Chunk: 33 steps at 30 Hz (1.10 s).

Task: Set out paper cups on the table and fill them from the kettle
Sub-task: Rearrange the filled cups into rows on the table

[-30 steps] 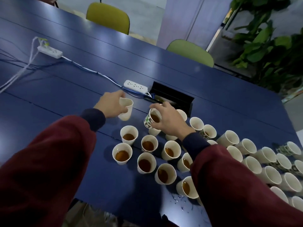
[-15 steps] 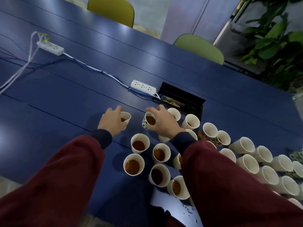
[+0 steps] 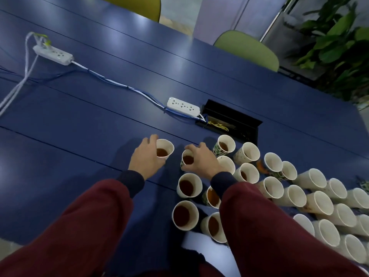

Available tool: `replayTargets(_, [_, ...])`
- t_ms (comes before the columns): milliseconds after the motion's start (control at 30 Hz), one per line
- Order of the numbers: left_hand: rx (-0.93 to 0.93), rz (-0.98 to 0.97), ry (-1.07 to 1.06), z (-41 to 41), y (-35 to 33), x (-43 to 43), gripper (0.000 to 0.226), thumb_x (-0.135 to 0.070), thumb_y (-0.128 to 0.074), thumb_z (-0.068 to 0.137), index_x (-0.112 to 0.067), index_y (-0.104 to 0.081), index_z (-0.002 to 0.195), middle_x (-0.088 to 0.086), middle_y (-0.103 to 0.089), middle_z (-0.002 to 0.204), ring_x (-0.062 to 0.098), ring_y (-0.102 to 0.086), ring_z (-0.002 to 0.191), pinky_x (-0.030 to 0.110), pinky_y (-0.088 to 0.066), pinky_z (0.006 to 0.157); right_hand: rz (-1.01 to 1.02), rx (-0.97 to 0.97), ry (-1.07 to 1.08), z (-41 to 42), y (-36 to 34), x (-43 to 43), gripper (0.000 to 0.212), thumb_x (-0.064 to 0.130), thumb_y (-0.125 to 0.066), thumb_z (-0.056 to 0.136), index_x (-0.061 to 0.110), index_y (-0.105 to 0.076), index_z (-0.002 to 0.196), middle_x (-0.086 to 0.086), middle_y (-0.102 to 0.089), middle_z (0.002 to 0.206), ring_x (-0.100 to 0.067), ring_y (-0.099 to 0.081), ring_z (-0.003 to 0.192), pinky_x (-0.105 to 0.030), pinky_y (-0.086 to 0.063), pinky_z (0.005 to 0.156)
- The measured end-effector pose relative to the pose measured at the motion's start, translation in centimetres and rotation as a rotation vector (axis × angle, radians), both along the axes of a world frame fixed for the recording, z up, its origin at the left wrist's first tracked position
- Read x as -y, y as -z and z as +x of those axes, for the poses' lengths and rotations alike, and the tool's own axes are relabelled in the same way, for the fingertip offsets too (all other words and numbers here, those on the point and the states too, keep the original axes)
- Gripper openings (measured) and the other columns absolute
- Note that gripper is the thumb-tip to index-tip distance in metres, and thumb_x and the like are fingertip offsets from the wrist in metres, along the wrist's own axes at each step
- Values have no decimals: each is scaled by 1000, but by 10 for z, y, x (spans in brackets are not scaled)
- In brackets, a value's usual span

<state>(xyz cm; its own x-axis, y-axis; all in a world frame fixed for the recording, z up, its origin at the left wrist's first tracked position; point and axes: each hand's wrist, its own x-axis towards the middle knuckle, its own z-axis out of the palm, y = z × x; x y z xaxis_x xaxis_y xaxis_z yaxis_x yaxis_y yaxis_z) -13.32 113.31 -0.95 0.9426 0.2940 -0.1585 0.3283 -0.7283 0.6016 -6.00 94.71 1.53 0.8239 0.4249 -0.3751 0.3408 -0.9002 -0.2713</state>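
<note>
My left hand [image 3: 146, 157] grips a white paper cup [image 3: 165, 147] holding brown liquid, standing on the blue table [image 3: 79, 120]. My right hand [image 3: 201, 159] curls round a patterned cup [image 3: 187, 159], also with brown liquid, just right of the first. Several filled cups [image 3: 188, 187] stand in front of my hands, near my sleeves. Several empty white cups [image 3: 319, 198] crowd the right side. No kettle is in view.
A white power strip [image 3: 183, 106] with blue and white cables lies beyond the cups, beside an open black cable box [image 3: 231, 121]. Another strip [image 3: 53, 54] sits far left. Two green chairs [image 3: 247, 49] and a plant [image 3: 339, 47] stand past the far edge.
Both hands drew back toward me with their cups. The left cup now stands upright on the table, close beside the right one. The view tilted further down.
</note>
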Motion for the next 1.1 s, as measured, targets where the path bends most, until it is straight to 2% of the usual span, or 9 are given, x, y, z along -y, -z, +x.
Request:
replayTargets(167, [30,-175,-87,-2,12,-7,71,-39,-84,71,-18,-42,125,3,-61,115,30,-59,98,45,-51,82,12,-26,23,0,3,-2,83,52,-83,74,25,-44,143,-10,-41,132,-33,-57,113,-43,-51,95])
replayTargets(300, [-1,-293,-104,3,22,-10,75,-30,-89,66,-16,-47,127,5,-65,113,28,-60,102,42,-51,86,25,45,6,2,-4,-10,94,68,-76,73,22,-39,147,-10,-42,136,-31,-45,127,-45,-48,100])
replayTargets(433, [3,-280,-105,6,34,-11,59,-27,-88,68,-12,-59,117,5,-66,108,26,-61,99,40,-49,83,138,116,-71,7,-13,-39,92,61,-76,79,17,-37,149,-11,-44,135,-32,-48,126,-43,-46,98])
replayTargets(567, [-74,-215,-111,8,44,-18,37,-17,-82,72,-13,-68,105,9,-64,97,30,-60,90,34,-40,74,55,69,-163,5,-12,-69,86,57,-70,86,22,-30,153,-13,-44,136,-36,-60,110,-44,-50,86])
replayTargets(667, [-57,-262,-93,7,44,-23,24,-21,-85,74,-15,-71,93,5,-59,86,23,-56,78,31,-41,69,55,9,-160,3,-6,-82,74,58,-59,94,25,-31,154,-15,-44,137,-39,-59,112,-46,-50,91])
replayTargets(733, [-51,-300,-78,6,44,-27,16,-21,-84,77,-24,-69,81,2,-54,79,19,-52,71,29,-37,65,68,-39,-143,2,-3,-89,71,60,-54,95,25,-34,153,-15,-45,139,-39,-57,116,-46,-48,94])
replayTargets(800, [-24,-293,-40,5,45,-28,24,-22,-83,78,-36,-64,73,1,-50,74,17,-48,67,29,-32,61,64,-62,-129,0,-1,-91,73,63,-57,92,24,-37,150,-15,-46,138,-39,-56,117,-46,-47,95])
replayTargets(933, [19,-304,-24,5,46,-29,17,-26,-83,79,-31,-75,92,-4,-51,76,8,-50,68,19,-32,60,73,-44,-111,3,2,-88,55,46,-68,90,20,-46,132,-12,-48,121,-37,-59,102,-43,-48,85])
replayTargets(1100, [81,-343,-25,17,44,-27,55,-33,-86,75,-29,-67,127,-6,-63,98,12,-60,88,35,-51,83,162,8,-38,17,-6,-78,44,41,-69,88,19,-50,120,-10,-50,110,-34,-58,92,-41,-50,80])
